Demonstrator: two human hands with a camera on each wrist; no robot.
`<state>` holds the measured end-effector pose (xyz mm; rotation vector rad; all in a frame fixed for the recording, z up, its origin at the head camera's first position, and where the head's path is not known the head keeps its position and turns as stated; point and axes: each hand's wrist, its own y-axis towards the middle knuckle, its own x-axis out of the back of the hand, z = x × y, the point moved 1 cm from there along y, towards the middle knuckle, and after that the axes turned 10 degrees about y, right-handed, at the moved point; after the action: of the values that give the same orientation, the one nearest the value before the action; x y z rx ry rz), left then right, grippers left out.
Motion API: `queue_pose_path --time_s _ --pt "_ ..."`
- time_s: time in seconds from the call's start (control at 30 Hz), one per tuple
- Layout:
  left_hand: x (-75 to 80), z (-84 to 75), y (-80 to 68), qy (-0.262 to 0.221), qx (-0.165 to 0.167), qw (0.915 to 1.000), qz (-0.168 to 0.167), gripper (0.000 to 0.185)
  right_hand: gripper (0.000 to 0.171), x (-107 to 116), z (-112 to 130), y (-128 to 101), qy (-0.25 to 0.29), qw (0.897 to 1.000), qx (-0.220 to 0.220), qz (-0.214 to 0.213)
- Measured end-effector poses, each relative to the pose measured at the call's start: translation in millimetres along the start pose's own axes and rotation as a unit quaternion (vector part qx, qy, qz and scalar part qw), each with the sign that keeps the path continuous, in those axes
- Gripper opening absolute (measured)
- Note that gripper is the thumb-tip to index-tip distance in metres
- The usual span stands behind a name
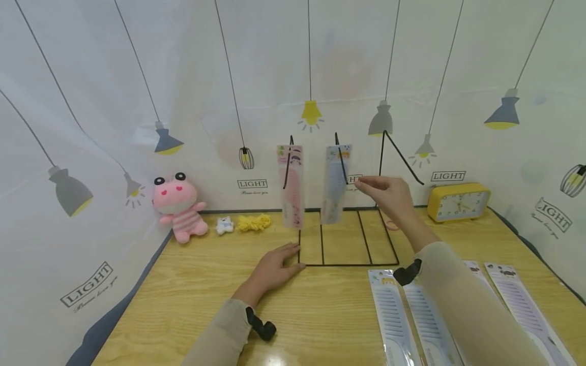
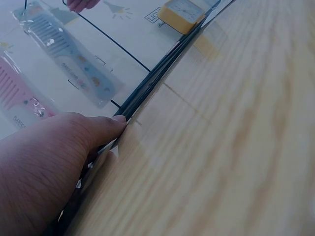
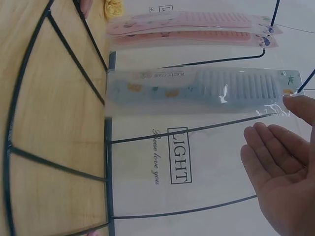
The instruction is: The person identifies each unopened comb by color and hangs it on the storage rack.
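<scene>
A black wire display rack (image 1: 339, 265) stands on the table with hooks rising from it. Pink combs (image 1: 292, 188) in clear packets hang from the left hook; the right wrist view shows two of them. On the middle hook hangs a packaged blue comb (image 1: 335, 185). My right hand (image 1: 386, 195) is beside that hook's tip, holding nothing, its thumb close to the packet's top in the right wrist view. My left hand (image 1: 274, 269) rests at the rack's front left corner, thumb touching the base wire (image 2: 140, 93). Its other fingers are mostly hidden in the left wrist view.
Several packaged combs (image 1: 393, 315) lie at the front right, partly under my right sleeve. A pink plush toy (image 1: 179, 206), a small white bear (image 1: 224, 225) and yellow yarn (image 1: 254, 222) are at the back left. A yellow clock (image 1: 459, 202) stands back right.
</scene>
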<state>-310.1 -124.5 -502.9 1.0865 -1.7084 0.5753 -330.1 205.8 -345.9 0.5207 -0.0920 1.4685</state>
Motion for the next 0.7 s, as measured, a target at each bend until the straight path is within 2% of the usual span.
queue_pose_path --time_s 0.27,0.37,0.5,0.6,0.7 --pt "0.3 -2.3 -0.6 0.002 -0.004 1.0000 0.001 0.066 0.067 12.9 -22.0 -36.9 0.067 0.994 -0.071 0.054" --pt "0.1 -2.5 -0.2 0.006 -0.006 1.0000 -0.002 0.064 0.063 15.9 -30.9 -51.1 0.053 0.995 -0.058 0.061" --pt "0.8 -2.4 1.3 0.009 -0.006 0.9999 -0.006 0.065 0.050 17.8 -42.5 -69.4 0.017 0.996 -0.015 0.089" --pt "1.3 -1.7 1.5 0.007 -0.005 0.9999 -0.005 0.065 0.041 17.7 -52.3 -84.9 0.012 0.989 0.014 0.146" --pt "1.3 -1.0 0.3 0.005 -0.007 1.0000 -0.003 0.066 0.038 16.2 -63.8 -101.1 0.018 0.976 0.031 0.215"
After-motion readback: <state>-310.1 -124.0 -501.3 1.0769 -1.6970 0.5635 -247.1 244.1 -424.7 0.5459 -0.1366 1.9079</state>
